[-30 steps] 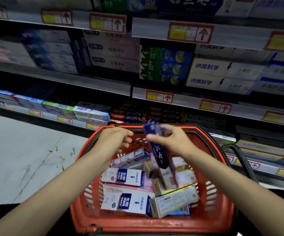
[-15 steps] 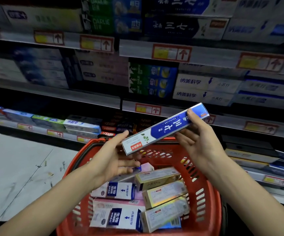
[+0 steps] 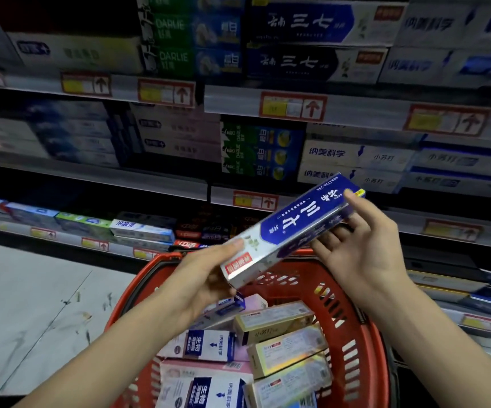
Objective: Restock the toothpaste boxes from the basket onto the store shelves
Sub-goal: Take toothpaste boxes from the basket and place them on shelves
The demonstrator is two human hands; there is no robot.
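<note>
Fingers (image 3: 231,245) of our left hand (image 3: 200,281) are pinching the box (image 3: 294,228) at its near end. Our right hand (image 3: 365,251) is gripping the far end, holding it label-up above the basket (image 3: 369,363), likely for matching to the twin boxes (image 3: 297,63) on the top shelf (image 3: 356,107).

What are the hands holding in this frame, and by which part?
One blue and white toothpaste box: the left hand grips its white end, the right hand its blue end.
</note>
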